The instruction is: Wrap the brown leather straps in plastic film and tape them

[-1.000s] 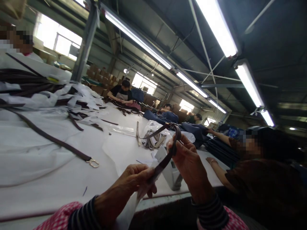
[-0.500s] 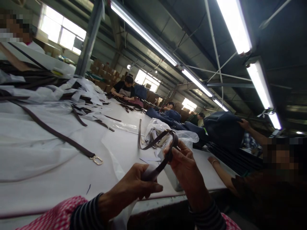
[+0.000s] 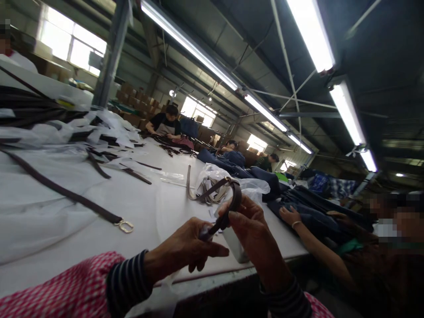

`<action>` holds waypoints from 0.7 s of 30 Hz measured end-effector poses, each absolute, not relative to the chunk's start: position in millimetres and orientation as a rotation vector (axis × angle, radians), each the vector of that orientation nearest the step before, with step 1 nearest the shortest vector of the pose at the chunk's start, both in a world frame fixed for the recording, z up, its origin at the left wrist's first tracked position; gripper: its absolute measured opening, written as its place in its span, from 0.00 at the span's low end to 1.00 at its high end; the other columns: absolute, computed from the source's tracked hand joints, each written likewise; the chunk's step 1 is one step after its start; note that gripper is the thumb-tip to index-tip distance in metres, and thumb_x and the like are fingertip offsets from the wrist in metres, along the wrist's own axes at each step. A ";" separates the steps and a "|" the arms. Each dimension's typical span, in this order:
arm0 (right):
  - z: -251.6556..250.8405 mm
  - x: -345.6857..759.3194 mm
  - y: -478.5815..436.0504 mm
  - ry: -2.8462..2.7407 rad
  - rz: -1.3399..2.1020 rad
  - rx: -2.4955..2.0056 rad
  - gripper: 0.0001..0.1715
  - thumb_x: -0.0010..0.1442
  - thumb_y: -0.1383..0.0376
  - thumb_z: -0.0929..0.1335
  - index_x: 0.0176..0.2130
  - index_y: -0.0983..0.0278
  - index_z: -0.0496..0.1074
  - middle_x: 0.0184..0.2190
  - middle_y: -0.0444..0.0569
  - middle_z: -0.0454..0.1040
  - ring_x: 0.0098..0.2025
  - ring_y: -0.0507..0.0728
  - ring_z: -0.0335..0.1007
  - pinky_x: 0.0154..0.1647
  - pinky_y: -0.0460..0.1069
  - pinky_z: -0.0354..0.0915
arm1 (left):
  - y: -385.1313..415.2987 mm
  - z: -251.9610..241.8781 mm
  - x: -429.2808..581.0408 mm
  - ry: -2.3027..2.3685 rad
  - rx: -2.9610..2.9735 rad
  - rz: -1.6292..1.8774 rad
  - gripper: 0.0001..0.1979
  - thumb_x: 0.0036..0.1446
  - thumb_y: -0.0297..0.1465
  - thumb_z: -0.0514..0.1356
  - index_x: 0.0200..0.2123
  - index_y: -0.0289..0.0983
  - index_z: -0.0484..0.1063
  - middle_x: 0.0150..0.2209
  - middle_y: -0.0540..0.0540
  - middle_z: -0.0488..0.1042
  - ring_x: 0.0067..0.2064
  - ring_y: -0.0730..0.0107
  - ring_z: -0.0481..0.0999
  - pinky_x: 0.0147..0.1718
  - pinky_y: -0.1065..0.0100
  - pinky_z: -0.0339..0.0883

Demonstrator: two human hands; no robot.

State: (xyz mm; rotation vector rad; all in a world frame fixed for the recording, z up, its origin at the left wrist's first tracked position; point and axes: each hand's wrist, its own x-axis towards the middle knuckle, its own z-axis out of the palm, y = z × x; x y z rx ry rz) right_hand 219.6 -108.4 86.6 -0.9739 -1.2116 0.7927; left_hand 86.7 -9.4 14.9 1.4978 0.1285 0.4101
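Observation:
A dark brown strap (image 3: 236, 198) runs between my hands over the near edge of the table, bent into a loop, its far length curving out to the left. My left hand (image 3: 183, 247) is closed on its lower end, where something pale wraps the strap. With thumb and fingers, my right hand (image 3: 256, 229) pinches the strap just below the loop. On the table to the left lies another brown strap (image 3: 66, 187) with a gold-coloured clasp (image 3: 126, 226). Behind the held strap is an open clear plastic bag (image 3: 253, 187) with a bundle of strips (image 3: 208, 192).
Beneath my right hand stands a pale box (image 3: 236, 247). Straps and white wrapping (image 3: 109, 128) are heaped at the far left. On the right, a co-worker's hand (image 3: 289, 216) rests on dark blue bags (image 3: 314, 221). Another person (image 3: 165, 126) works across the white table (image 3: 139, 198).
The view has turned slightly to the right. My hands still hold the strap, my left one a little higher. The co-worker's raised dark blue bag has come down onto the table.

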 end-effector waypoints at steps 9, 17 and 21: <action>109.1 228.4 -117.7 -1.184 0.653 -1.017 0.06 0.55 0.66 0.77 0.36 0.62 0.80 0.35 0.46 0.78 0.35 0.55 0.70 0.39 0.50 0.66 | -34.9 59.3 108.2 0.103 1.599 0.685 0.19 0.50 0.35 0.71 0.17 0.37 0.66 0.14 0.56 0.63 0.16 0.79 0.59 0.15 0.74 0.49; 88.0 230.9 -130.6 -1.122 0.770 -0.964 0.09 0.50 0.67 0.79 0.33 0.62 0.80 0.31 0.44 0.75 0.33 0.54 0.69 0.37 0.48 0.66 | -36.3 39.9 119.9 0.039 1.313 0.470 0.16 0.48 0.37 0.72 0.22 0.36 0.70 0.11 0.56 0.62 0.13 0.80 0.57 0.13 0.75 0.47; 78.4 233.9 -137.9 -1.169 0.836 -0.973 0.11 0.50 0.67 0.78 0.37 0.62 0.80 0.32 0.45 0.75 0.35 0.55 0.70 0.40 0.49 0.66 | -37.8 33.0 114.8 0.056 1.362 0.412 0.14 0.48 0.35 0.72 0.24 0.36 0.70 0.12 0.57 0.62 0.14 0.80 0.57 0.14 0.75 0.48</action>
